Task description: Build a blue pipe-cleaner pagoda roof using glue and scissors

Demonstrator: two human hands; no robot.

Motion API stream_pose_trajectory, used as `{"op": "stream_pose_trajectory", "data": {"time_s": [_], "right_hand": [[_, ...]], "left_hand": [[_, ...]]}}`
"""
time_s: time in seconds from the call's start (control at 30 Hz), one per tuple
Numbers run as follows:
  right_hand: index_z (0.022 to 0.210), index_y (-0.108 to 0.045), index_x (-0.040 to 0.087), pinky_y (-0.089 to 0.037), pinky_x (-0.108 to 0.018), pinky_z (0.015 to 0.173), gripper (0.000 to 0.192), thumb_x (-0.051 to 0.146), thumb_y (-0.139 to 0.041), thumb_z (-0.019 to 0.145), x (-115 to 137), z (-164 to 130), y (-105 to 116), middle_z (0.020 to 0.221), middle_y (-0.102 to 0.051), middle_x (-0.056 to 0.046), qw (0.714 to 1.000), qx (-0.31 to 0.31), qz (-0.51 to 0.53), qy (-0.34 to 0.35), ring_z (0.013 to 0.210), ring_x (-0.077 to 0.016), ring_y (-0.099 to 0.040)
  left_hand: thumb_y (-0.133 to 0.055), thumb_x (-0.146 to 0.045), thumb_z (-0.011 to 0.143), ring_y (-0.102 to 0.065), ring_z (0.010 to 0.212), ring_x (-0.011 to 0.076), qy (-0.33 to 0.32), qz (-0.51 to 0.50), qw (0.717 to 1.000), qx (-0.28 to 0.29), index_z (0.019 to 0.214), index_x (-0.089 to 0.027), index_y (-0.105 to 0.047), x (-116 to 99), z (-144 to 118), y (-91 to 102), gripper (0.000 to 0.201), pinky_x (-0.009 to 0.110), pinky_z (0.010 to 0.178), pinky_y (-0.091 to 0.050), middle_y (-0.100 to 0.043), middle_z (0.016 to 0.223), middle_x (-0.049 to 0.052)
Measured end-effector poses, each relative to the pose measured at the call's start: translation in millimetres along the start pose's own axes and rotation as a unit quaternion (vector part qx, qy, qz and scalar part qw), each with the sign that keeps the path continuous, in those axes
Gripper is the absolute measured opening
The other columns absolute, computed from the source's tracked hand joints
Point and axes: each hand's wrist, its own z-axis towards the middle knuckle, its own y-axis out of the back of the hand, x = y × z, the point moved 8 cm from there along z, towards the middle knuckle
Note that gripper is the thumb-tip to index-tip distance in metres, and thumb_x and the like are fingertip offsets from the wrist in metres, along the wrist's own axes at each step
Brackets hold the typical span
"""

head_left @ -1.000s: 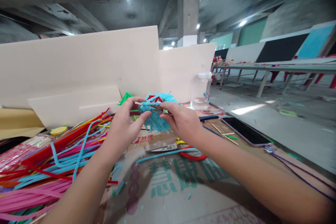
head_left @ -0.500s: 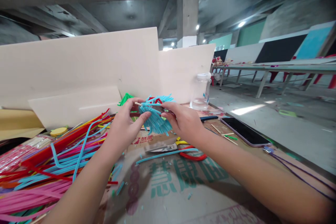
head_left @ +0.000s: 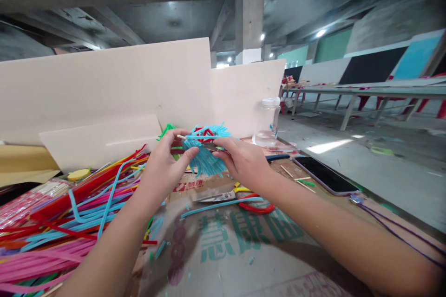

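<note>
With the left hand and right hand each pinching the blue pipe-cleaner tuft and, apparently, its thin stick between their fingers above the bench, uneven pull could loosen strands or snap the stick.

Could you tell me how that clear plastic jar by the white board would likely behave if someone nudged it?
The clear jar looks nearly empty, so probably light and easily slid. It stands tall and narrow, so a high push might tip it.
</note>
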Motion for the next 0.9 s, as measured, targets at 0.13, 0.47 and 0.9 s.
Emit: {"op": "stream_pose_trajectory", "data": {"time_s": [0.13,0.47,0.9], "right_hand": [[0.107,-0.061,0.019,-0.039,-0.027,0.058,0.028,0.037,-0.04,0.1,0.3,0.5,-0.5,0.093,-0.074,-0.006,1.0,0.005,-0.007,0.0,0.072,-0.018,-0.066],[0.109,-0.06,0.018,-0.041,-0.027,0.062,0.029,0.035,-0.039,0.101,2.0,0.6,-0.3,0.094,-0.074,-0.006,1.0,0.008,0.0,0.012,0.077,-0.0185,-0.067],[0.108,-0.06,0.016,-0.041,-0.028,0.057,0.027,0.035,-0.042,0.1,4.6,-1.4,2.6,0.088,-0.073,-0.006,0.999,-0.024,-0.009,0.024,0.071,-0.0191,-0.067]], "left_hand": [[-0.064,-0.037,0.085,-0.067,0.09,0.0201,-0.009,0.01,1.0,-0.003,0.114,-0.023,-0.054,-1.6,-0.1,0.4,0.034,0.035,0.079,-0.057,-0.065,0.099,0.005],[-0.065,-0.037,0.084,-0.067,0.089,0.0205,0.001,0.005,1.0,-0.002,0.114,-0.022,-0.054,0.9,0.5,0.9,0.035,0.033,0.073,-0.057,-0.065,0.098,0.004],[-0.064,-0.035,0.085,-0.067,0.092,0.0197,-0.03,0.026,0.999,-0.006,0.114,-0.022,-0.054,-2.9,0.5,2.0,0.033,0.036,0.082,-0.056,-0.065,0.1,0.004]]}}
